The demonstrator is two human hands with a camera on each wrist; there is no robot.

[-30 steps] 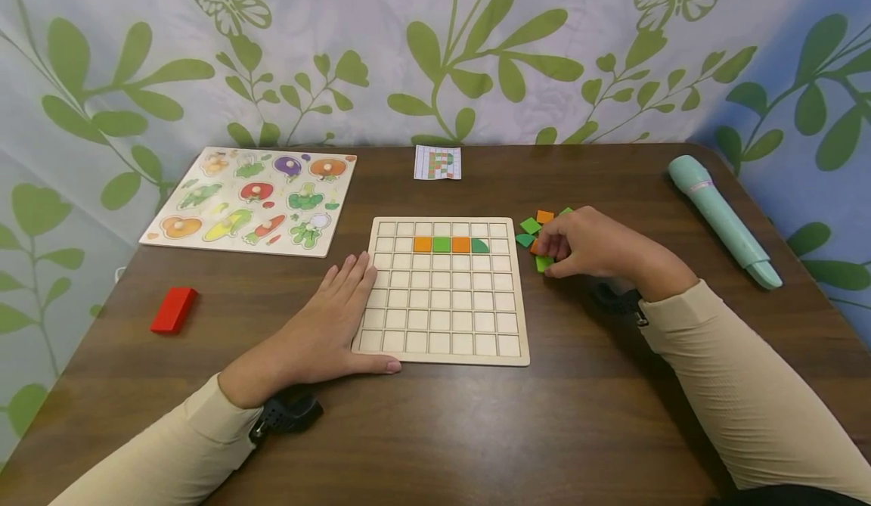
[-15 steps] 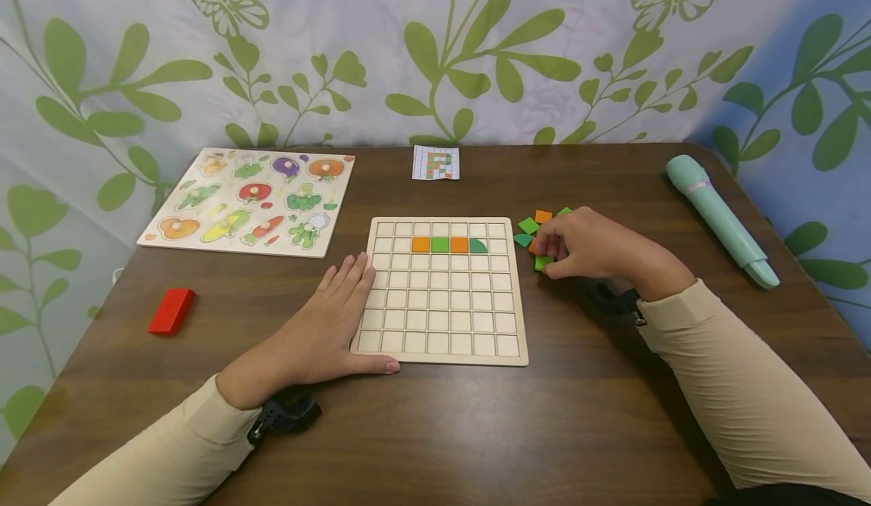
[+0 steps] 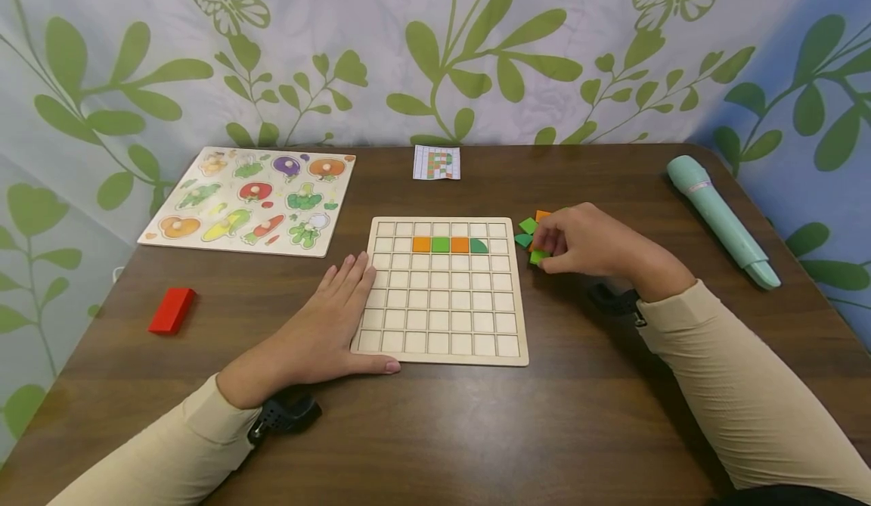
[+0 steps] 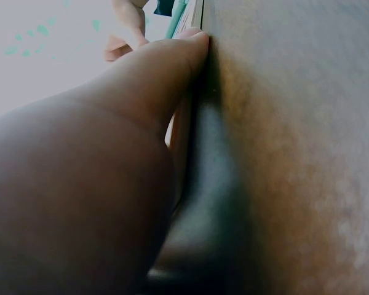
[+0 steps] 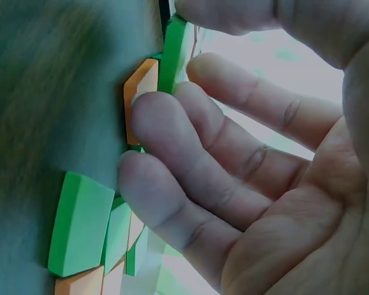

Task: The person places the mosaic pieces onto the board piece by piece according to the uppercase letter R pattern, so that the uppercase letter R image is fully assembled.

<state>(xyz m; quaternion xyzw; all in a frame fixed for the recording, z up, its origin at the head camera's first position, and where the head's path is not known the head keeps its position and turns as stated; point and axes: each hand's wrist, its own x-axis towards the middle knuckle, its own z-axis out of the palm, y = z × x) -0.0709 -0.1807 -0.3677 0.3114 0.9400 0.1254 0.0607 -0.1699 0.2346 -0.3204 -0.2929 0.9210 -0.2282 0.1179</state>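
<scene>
In the head view, a pale wooden grid board (image 3: 429, 302) lies at mid-table. One of its upper rows holds an orange tile (image 3: 422, 244), a green tile, another orange tile and a dark green rounded tile (image 3: 479, 246). My left hand (image 3: 323, 336) rests flat along the board's left edge, thumb at the near corner. Right of the board, my right hand (image 3: 588, 241) pinches a green square tile (image 5: 174, 55) between thumb and index finger. Its other fingers hover by the loose pile, where an orange tile (image 5: 141, 98) and a green tile (image 5: 80, 224) show.
A small printed pattern card (image 3: 437, 163) lies at the back edge. At the back left is a vegetable knob puzzle (image 3: 272, 203), with a red block (image 3: 172, 311) in front of it. A mint-green microphone-shaped object (image 3: 724, 218) lies at the far right.
My right hand has shifted slightly, and the green square tile at its fingertips has moved a little away from me and leftward. The left hand and the board have stayed put.
</scene>
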